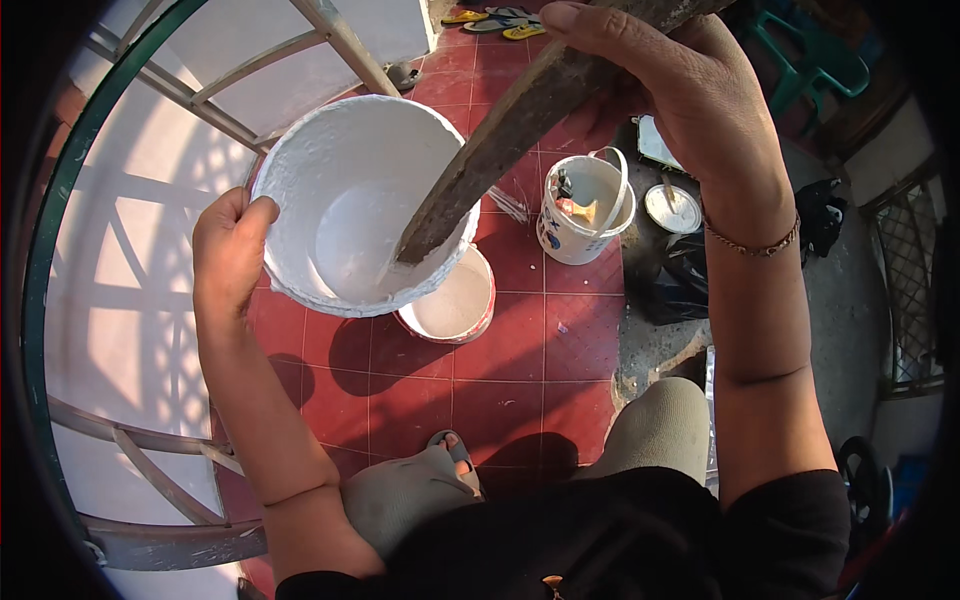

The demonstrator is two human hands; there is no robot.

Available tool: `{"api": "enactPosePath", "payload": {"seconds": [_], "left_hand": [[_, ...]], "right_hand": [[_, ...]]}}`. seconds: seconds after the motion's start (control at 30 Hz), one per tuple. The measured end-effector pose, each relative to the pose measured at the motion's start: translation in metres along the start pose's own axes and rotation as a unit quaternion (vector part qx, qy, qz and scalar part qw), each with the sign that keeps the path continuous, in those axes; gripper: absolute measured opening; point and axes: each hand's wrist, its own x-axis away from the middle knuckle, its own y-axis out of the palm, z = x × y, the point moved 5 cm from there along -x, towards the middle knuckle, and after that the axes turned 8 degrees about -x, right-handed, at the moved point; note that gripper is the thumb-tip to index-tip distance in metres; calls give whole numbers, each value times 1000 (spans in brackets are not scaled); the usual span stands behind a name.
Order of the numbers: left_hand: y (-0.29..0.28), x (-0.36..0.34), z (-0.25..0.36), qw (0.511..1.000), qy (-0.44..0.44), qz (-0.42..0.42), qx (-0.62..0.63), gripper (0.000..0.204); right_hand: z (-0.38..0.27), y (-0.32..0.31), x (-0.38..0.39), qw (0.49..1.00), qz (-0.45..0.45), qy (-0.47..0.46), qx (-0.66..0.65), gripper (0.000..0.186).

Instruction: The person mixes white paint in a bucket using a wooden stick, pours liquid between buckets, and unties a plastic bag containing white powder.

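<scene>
- White bucket [300, 170], left of centre; left hand [228, 245], the nearer, grips its rim.
- Wooden stick [500, 145] slants from upper right down-left into it, right hand [690, 85] clasping its upper part.
- Small tub [470, 335], centre, partly behind the bucket.

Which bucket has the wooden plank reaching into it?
The raised white bucket, its rim gripped by the left hand; the right hand holds the plank. The handled bucket and the small bucket stand unheld on the red floor.
</scene>
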Motion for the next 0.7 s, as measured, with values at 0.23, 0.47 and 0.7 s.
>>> {"api": "enactPosePath", "payload": {"seconds": [0.23, 0.47, 0.7], "left_hand": [[121, 74, 57, 959, 81, -253, 102, 13], [233, 145, 29, 914, 114, -387, 45, 17], [320, 182, -31, 898, 106, -424, -55, 20]], "right_hand": [[6, -85, 51, 987, 52, 35, 146, 30], [75, -143, 120, 955, 123, 244, 111, 30], [166, -184, 179, 927, 180, 326, 55, 30]]}}
